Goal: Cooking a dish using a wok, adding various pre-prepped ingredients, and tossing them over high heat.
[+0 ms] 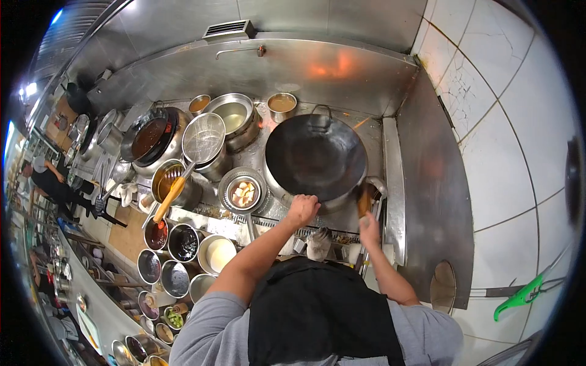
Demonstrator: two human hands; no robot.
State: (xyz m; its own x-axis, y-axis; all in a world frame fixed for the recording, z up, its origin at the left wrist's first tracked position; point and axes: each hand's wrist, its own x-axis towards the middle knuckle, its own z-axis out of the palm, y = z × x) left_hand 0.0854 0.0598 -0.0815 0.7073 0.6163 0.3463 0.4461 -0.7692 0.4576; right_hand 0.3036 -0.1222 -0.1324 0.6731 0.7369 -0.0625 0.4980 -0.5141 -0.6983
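A large dark wok [316, 155] sits on the burner in front of me, with a looped handle at its far side. My left hand [304, 210] is closed on the wok's near rim. To the right of the wok, my right hand [369, 228] grips a brown brush or whisk [364, 203], blurred, so its exact kind cannot be told. Left of the wok, a small metal bowl of pale chunks [243, 194] rests in a perforated ladle. A wire mesh strainer [203, 137] with a wooden handle lies across metal pots.
Pots of sauces, among them a creamy white one [219, 254], stand at the lower left. Another dark wok [149, 137] is at the left. A metal splash wall [430, 183] bounds the right side. A faucet [238, 51] projects from the back wall. Co-workers are at far left.
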